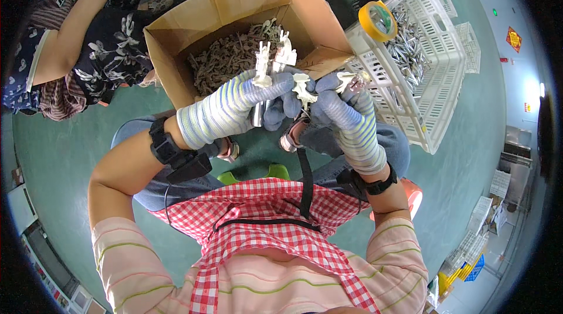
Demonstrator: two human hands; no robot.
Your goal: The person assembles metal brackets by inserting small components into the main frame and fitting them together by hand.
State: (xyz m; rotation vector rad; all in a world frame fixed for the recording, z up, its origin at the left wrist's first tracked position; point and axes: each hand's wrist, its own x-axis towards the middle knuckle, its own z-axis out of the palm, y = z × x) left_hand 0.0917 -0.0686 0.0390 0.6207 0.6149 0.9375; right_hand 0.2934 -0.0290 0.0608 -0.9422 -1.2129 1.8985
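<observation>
Both my hands wear striped knit gloves with grey-blue fingertips and meet above my knees. My left hand [226, 103] is closed around a shiny metal tube [258, 114] and cream-coloured plastic pieces; one forked piece [262, 61] and another piece [285, 53] stick up past the fingers. Between the two hands sits a small cream plastic piece [303, 91], touched by fingertips of both. My right hand [352, 120] is bent in a pinch, with a further pale piece [346, 82] at its fingers. Its exact grip is partly hidden by the fingers.
Ahead stands an open cardboard box [217, 9] with a heap of pale plastic pieces [229, 58]. To its right, a white crate [431, 111] holds shiny metal parts [407, 50]; a yellow tape roll [377, 20] rests on its rim. Another person [111, 44] sits at left.
</observation>
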